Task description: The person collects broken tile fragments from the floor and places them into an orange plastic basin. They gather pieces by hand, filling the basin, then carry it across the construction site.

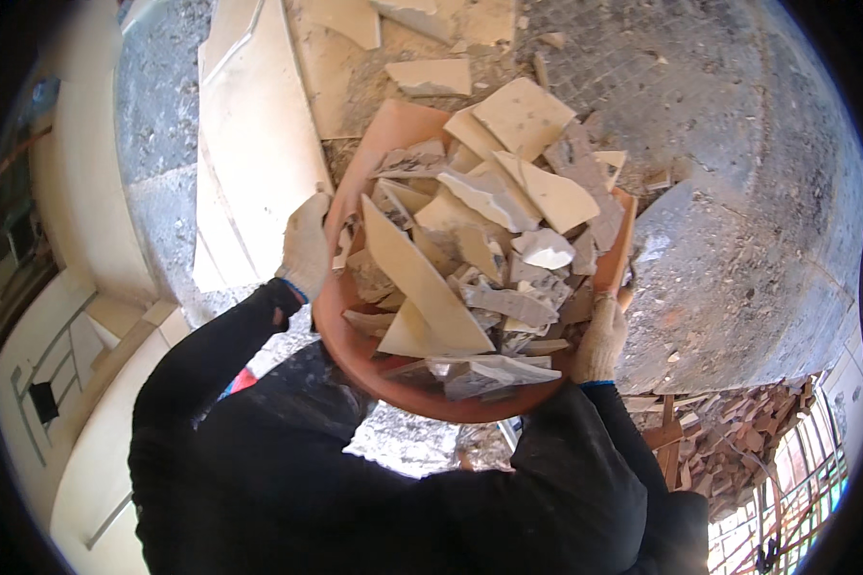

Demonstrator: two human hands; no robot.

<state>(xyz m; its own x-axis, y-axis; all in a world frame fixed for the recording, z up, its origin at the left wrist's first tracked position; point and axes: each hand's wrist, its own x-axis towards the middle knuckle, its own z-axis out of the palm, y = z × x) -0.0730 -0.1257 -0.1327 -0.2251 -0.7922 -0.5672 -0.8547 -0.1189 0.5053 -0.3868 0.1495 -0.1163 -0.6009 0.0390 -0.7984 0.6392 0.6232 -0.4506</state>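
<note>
An orange-brown pan (405,121), shaped like a wide scoop with a rounded near end, is heaped with broken tile pieces (537,192) and grey mortar chunks (513,305). My left hand (305,247), in a pale knitted work glove, holds the pan's left rim. On the opposite side my right hand (600,343), gloved alike, is closed round the right edge, lower down. Its fingertips are partly hidden by the pan wall. A long pointed tile shard (408,273) leans inside at the left. The pan's near end is close to my dark-clothed legs.
Large cream tile slabs (259,144) lie on the floor at the left. More broken tile (430,77) lies beyond the pan. Rough grey floor (748,230) with grit spreads right. A pile of reddish rubble (738,441) sits at lower right, beside metal bars (801,489).
</note>
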